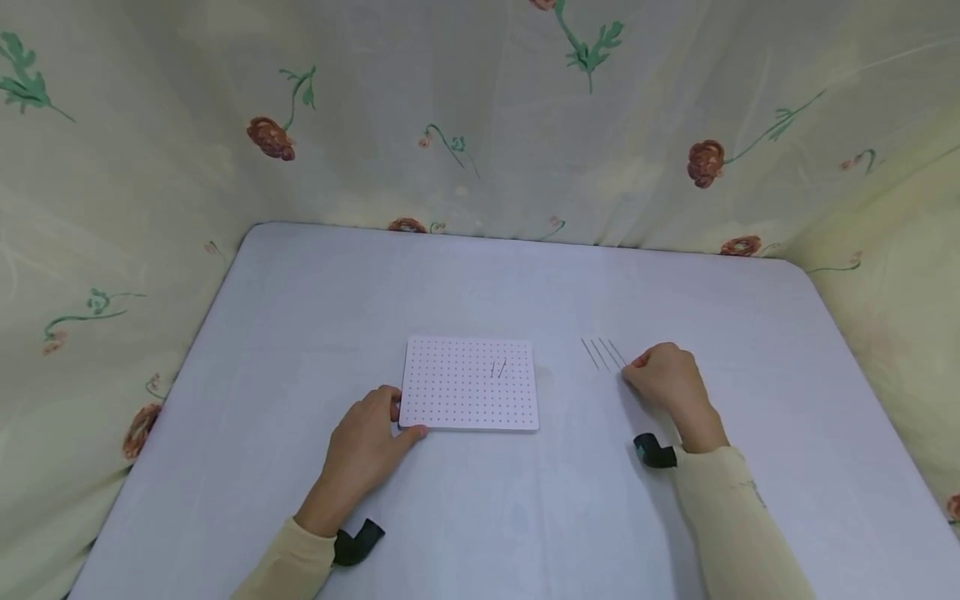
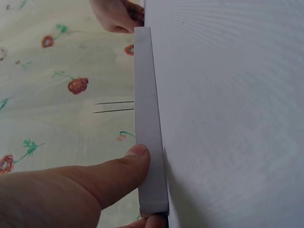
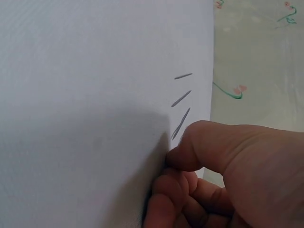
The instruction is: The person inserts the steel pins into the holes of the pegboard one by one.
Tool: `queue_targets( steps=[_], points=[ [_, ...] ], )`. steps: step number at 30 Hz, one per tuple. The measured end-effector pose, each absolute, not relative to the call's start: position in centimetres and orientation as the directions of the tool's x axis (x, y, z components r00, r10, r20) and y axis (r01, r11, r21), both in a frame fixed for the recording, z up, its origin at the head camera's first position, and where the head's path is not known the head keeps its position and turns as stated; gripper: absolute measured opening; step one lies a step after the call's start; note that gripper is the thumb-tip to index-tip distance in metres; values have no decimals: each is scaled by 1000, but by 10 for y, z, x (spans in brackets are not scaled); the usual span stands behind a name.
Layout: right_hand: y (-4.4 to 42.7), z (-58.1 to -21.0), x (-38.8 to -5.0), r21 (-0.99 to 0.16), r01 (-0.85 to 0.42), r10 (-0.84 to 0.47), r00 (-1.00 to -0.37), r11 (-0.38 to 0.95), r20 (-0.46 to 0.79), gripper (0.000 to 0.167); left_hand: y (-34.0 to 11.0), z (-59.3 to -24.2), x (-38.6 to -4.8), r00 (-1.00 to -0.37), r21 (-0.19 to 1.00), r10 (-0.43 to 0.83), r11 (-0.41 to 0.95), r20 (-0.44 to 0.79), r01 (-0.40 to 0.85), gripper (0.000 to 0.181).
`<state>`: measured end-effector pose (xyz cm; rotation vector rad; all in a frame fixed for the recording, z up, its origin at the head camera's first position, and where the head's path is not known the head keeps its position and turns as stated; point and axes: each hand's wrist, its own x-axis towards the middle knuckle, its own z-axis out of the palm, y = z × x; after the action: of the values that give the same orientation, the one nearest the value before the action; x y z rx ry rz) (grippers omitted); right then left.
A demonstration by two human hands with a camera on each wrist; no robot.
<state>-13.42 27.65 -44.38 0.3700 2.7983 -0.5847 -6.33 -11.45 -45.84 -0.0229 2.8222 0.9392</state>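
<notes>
A white board with rows of small holes [image 1: 450, 400] lies flat, two thin dark needles [image 1: 498, 368] standing in it right of its middle. My left hand [image 1: 363, 442] grips its near left corner; in the left wrist view the thumb [image 2: 137, 159] presses the board's side [image 2: 148, 95], and the two needles [image 2: 114, 107] stick out from the face. To the right, several thin needles [image 1: 596, 353] lie slanted side by side. At the near end of the rightmost, my right hand [image 1: 671, 390] pinches thumb and finger together; the right wrist view shows three needles [image 3: 181, 99] beside the fingertips.
Everything lies on a white-covered table [image 1: 465, 517]. Flower-patterned cloth [image 1: 525, 125] hangs behind it and at both sides. A black strap piece [image 1: 655, 452] sits at the right wrist and another [image 1: 358, 543] at the left wrist, next to cream sleeves.
</notes>
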Motion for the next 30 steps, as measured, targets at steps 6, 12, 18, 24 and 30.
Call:
queue_targets(
  steps=[6, 12, 18, 24, 30],
  points=[
    [278, -449, -135, -341, 276, 179, -940, 899, -290, 31, -114, -458, -63, -984, 585, 38, 808, -174, -72, 55],
    [283, -454, -129, -386, 293, 201, -944, 875, -260, 28, -114, -458, -63, -984, 582, 39, 810, -174, -71, 55],
    [289, -458, -123, -454, 259, 207, -965, 852, -162, 25, -114, -458, -64, -984, 578, 35, 812, -172, -72, 55],
    [291, -460, -121, -495, 247, 220, -969, 833, -114, 24, -115, -459, -64, -985, 582, 37, 810, -168, -69, 56],
    [290, -461, -122, -527, 247, 257, -965, 813, -55, 20, -115, -459, -64, -986, 581, 42, 812, -159, -59, 57]
  ],
)
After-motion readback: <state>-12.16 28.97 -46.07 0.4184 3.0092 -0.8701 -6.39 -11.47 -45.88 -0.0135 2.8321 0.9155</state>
